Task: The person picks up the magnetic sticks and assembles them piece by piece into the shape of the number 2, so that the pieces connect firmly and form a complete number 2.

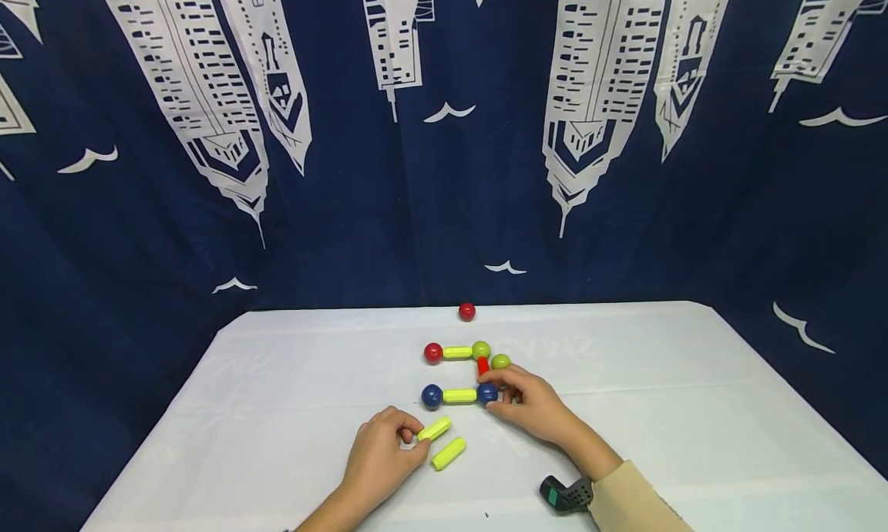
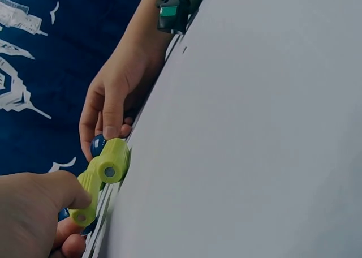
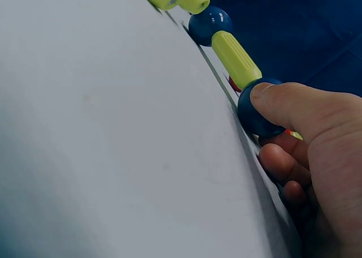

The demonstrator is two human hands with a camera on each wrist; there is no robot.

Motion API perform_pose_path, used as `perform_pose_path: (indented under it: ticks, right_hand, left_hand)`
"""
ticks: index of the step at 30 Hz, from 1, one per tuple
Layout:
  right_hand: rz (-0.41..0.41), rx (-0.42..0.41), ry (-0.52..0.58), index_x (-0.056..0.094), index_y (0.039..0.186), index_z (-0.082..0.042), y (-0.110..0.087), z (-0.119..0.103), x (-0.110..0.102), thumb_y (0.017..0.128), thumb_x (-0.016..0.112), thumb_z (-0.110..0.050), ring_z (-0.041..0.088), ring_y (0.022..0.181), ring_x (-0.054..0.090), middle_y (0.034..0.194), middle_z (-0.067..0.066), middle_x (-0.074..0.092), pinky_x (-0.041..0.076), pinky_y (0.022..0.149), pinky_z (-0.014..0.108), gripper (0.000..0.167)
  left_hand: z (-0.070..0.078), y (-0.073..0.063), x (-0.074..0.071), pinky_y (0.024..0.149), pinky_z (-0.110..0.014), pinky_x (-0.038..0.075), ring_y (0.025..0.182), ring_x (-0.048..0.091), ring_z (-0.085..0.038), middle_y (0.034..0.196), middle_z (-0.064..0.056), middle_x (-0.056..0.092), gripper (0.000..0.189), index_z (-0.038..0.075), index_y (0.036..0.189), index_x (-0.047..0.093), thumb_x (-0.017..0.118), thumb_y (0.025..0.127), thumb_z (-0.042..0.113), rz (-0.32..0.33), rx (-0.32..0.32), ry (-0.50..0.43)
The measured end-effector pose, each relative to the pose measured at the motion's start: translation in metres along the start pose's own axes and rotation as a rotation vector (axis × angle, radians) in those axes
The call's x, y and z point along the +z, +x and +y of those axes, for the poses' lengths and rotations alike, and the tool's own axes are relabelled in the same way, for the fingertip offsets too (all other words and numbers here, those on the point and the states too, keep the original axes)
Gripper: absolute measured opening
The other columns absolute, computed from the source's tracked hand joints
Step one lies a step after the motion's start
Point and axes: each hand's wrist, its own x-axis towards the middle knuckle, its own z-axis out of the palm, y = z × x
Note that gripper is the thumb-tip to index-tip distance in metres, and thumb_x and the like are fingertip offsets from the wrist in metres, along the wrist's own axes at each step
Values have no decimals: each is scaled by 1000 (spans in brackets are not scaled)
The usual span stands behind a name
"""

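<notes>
My left hand [image 1: 388, 451] pinches a yellow-green ridged rod [image 1: 435, 427] between thumb and fingers. A second yellow-green rod [image 1: 449, 453] lies just right of it on the white table. With thumb and fingertips, my right hand [image 1: 533, 409] grips a blue ball [image 1: 488, 394], seen close up in the right wrist view. From that ball a yellow-green rod [image 3: 236, 60] runs to another blue ball [image 1: 432, 396]. A red rod [image 1: 482, 367], partly behind the right fingers, leads back to a green ball [image 1: 481, 350]. There another yellow-green rod [image 1: 457, 352] joins a red ball [image 1: 433, 353].
A loose green ball [image 1: 501, 361] sits right behind my right fingers. Near the far edge of the white table [image 1: 312, 378] lies a red ball [image 1: 467, 311]. A dark blue curtain [image 1: 416, 208] with white building prints hangs behind.
</notes>
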Motion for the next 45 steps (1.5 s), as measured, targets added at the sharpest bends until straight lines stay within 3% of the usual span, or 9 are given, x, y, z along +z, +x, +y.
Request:
perform_pose_path:
  ticks: [6,11,24,32,45]
  right_hand:
    - [0,-12,-6,68,120,-25,1,1,-2,85,78,-15,4,76,54,103,-6,62,48,67,21,38]
    - [-7,-11,10,68,121,-24,0,2,0,85,78,-15,4,77,55,104,-5,62,48,67,21,39]
    - [3,-12,12,68,120,-23,0,2,0,85,79,-15,4,76,55,103,-4,62,47,66,21,39]
    - [-4,-10,7,68,121,-23,0,1,0,85,78,-15,5,76,55,103,-4,62,48,66,21,38]
    - [0,-18,-5,68,121,-21,0,0,1,85,78,-14,4,76,55,103,-5,62,48,66,21,38]
  left_hand:
    - [-1,1,2,66,-24,29,65,41,-1,67,13,49,17,21,76,69,85,68,22,100,-46,90]
    - [-3,0,1,65,-24,26,64,39,-3,66,13,47,18,22,74,68,84,68,25,102,-77,130]
    - [-2,0,1,66,-26,29,64,39,-4,65,12,46,17,22,69,63,78,68,28,111,-70,150]
    - [-5,0,2,67,-26,28,65,38,-3,65,14,45,22,24,69,63,82,71,34,91,-26,165]
    - [-9,0,3,71,-24,27,68,38,1,67,18,49,25,28,71,64,86,75,37,22,80,64]
